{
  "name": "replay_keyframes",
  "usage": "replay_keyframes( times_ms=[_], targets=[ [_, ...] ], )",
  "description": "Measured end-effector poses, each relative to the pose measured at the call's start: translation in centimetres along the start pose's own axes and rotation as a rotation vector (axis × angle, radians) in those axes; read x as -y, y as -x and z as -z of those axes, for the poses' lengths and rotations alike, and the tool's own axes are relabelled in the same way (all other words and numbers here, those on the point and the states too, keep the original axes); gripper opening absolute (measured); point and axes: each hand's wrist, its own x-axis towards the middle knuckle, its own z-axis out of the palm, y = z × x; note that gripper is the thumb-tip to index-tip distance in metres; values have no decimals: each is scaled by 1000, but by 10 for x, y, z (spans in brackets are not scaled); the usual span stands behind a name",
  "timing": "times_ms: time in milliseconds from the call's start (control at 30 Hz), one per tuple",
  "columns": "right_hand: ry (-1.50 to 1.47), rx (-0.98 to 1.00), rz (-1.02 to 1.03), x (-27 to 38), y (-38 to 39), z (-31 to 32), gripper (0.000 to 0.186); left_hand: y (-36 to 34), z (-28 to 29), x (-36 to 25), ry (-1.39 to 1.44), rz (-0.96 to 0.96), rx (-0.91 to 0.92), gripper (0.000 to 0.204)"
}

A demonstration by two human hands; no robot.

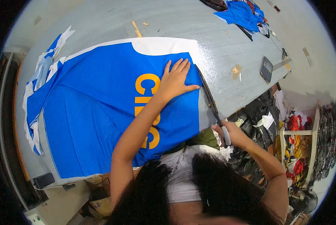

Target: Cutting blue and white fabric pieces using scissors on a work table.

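A large blue fabric panel [89,112] with orange lettering and a white border lies spread on the grey table [228,45]. My left hand [174,80] rests flat on the panel near its far right corner, fingers outstretched. In my right hand [236,134], at the table's near edge, is a pair of scissors [208,92]. Their long dark blades point away from me along the panel's right edge, with the tips by the corner next to the white border. Whether the blades are parted is hard to make out. My fingers partly hide the pale handle.
Blue and white fabric strips [50,62] lie at the left. A phone [266,69] sits near the right edge, and a heap of blue cloth [243,15] at the far right. Black plastic bags [258,112] and a shelf of coloured cloth [299,132] stand beyond the table on the right.
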Motion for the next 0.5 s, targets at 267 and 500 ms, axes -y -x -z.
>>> replay_keyframes(
  times_ms=[267,500],
  targets=[
    [-27,119,-76,33,-13,22,58,0,0,0,18,4,1,89],
    [-46,154,-185,45,-10,24,68,1,-2,1,5,-12,-24,91]
  ],
)
